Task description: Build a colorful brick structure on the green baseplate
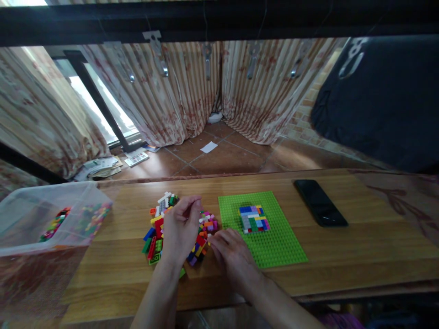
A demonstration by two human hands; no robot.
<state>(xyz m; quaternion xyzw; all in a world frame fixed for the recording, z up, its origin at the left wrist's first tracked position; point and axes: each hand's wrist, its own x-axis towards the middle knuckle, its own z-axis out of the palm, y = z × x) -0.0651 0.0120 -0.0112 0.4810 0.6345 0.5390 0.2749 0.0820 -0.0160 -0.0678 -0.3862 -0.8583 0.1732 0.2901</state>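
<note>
A loose pile of toy building bricks in many colours lies on the wooden table. Above its middle is my left hand, fingers curled in against the thumb; whatever they hold is hidden. My right hand is at the pile's right edge, its thumb and fingers pinched together. A tiny yellow bit shows at those fingertips, too small to tell whether it is gripped. To the right lies a green baseplate, its near left part behind my right hand. A block of multicoloured bricks stands on it.
On the wooden table, a black phone lies right of the baseplate. A translucent plastic bin with more bricks stands at the left. Beyond the far edge are a tiled floor, papers and striped curtains.
</note>
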